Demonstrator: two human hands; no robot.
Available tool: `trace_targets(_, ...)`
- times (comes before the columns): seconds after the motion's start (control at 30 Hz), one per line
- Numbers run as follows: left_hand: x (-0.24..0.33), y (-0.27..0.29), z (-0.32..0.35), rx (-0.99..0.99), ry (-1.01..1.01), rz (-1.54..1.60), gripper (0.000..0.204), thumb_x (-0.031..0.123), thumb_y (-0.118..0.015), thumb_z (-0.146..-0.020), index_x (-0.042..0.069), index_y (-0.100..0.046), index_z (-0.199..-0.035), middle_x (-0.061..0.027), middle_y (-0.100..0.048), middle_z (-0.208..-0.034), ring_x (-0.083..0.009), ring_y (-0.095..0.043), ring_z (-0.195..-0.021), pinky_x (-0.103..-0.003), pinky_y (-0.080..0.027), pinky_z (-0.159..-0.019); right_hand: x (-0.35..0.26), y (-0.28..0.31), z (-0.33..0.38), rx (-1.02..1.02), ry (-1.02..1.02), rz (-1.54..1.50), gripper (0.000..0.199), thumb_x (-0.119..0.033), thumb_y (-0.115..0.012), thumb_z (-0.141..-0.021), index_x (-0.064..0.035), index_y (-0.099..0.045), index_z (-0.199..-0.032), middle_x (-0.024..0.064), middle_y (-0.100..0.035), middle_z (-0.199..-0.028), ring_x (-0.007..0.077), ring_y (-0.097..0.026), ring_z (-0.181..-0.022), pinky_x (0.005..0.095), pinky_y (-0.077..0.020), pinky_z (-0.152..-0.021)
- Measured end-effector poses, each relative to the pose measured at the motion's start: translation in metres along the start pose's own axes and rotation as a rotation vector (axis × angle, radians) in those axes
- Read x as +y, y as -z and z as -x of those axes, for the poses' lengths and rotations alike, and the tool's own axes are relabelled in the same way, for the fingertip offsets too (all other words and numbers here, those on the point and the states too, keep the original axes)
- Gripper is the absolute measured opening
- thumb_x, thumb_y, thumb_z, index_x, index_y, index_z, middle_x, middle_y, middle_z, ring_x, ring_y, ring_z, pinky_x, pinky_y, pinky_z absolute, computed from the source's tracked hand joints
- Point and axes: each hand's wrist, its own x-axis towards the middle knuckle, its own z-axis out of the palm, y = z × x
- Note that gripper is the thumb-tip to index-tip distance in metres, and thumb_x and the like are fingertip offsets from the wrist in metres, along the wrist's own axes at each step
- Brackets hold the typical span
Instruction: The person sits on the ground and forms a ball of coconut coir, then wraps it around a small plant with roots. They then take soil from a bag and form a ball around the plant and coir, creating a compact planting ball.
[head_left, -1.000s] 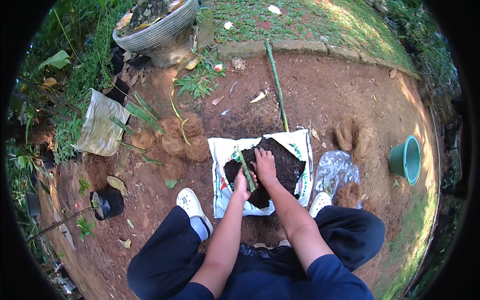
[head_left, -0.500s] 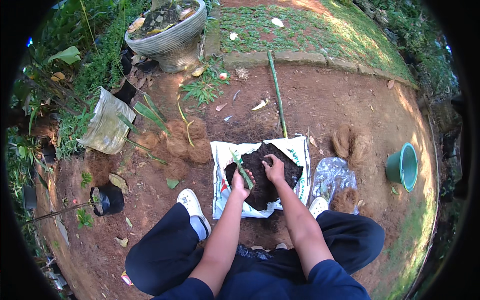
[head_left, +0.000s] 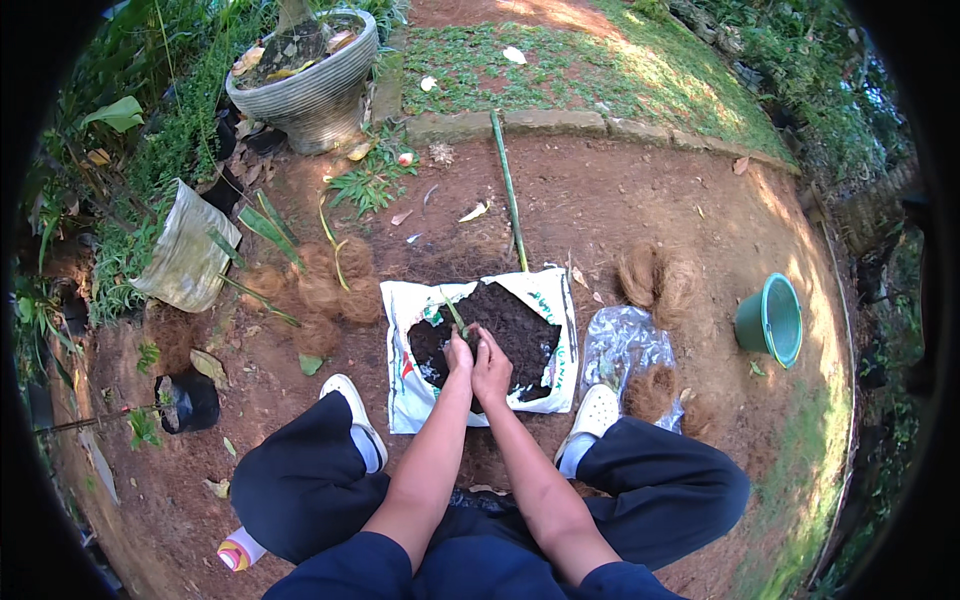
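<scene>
A white sack point(head_left: 397, 330), cut open on top, lies on the ground between my feet with dark soil point(head_left: 520, 325) inside. Over the soil, my left hand point(head_left: 459, 356) is closed around the lower end of a green leaf cutting point(head_left: 453, 311), whose tip points up and away from me. Pressed against it from the right is my right hand point(head_left: 491, 367), its fingers closed in around the same base. The two hands form a cup. What lies between the palms, such as any soil at the cutting's foot, is hidden.
Brown fibre clumps point(head_left: 335, 285) with more long leaves lie left of the sack. To the right are a clear plastic bag point(head_left: 610, 345), more fibre point(head_left: 660, 280) and a green bucket point(head_left: 768, 322). A green stick point(head_left: 508, 190) lies beyond; a black plant bag point(head_left: 190, 402) stands left.
My right hand has come from the soil over to my left hand and closed against it around the cutting's base. The view has shifted slightly, moving the scene left.
</scene>
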Motion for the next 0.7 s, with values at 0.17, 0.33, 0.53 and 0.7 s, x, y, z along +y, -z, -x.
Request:
trace_targets(0.17,0.009,0.0,0.008,-0.251,0.203,0.26,0.053,0.044,-0.037,-0.101,0.001,-0.066,-0.092,-0.0149,-0.07,-0.089,-0.0259,-0.067,-0.082,-0.036,-0.056,-0.079,0.001,0.013,0.005,-0.014,0.051,-0.02,0.033,-0.008,-0.061,-0.088,-0.0064,-0.066,-0.121,0.0149,-0.062,-0.126,0.0263,-0.057,-0.121,0.035,-0.0444,-0.103)
trace_targets(0.33,0.011,-0.002,0.024,-0.296,0.259,0.247,0.044,0.04,-0.037,-0.101,0.004,-0.062,-0.091,-0.0137,-0.068,-0.089,-0.025,-0.066,-0.082,-0.038,-0.056,-0.078,0.007,0.024,0.007,-0.021,0.12,0.1,0.033,-0.014,-0.069,-0.082,-0.013,-0.071,-0.115,0.0095,-0.065,-0.123,0.0228,-0.06,-0.118,0.0354,-0.0443,-0.102)
trace_targets(0.53,0.024,-0.001,0.027,-0.326,0.266,0.201,0.046,0.042,-0.044,-0.099,0.004,-0.067,-0.091,-0.0102,-0.067,-0.089,-0.0235,-0.065,-0.08,-0.038,-0.055,-0.074,0.008,0.036,-0.012,-0.014,0.22,0.081,0.032,-0.025,-0.075,-0.077,-0.0182,-0.075,-0.108,0.008,-0.069,-0.116,0.0268,-0.061,-0.109,0.0383,-0.0437,-0.099)
trace_targets(0.7,0.036,-0.011,0.041,-0.403,0.144,0.001,0.057,0.054,-0.04,-0.099,0.004,-0.068,-0.092,-0.0104,-0.07,-0.09,-0.0214,-0.066,-0.08,-0.034,-0.052,-0.079,0.0,0.034,-0.044,0.147,-0.333,-0.561,0.049,-0.041,-0.044,-0.102,0.0021,-0.065,-0.108,0.0094,-0.066,-0.092,0.0144,-0.064,-0.081,0.0299,-0.0492,-0.07)
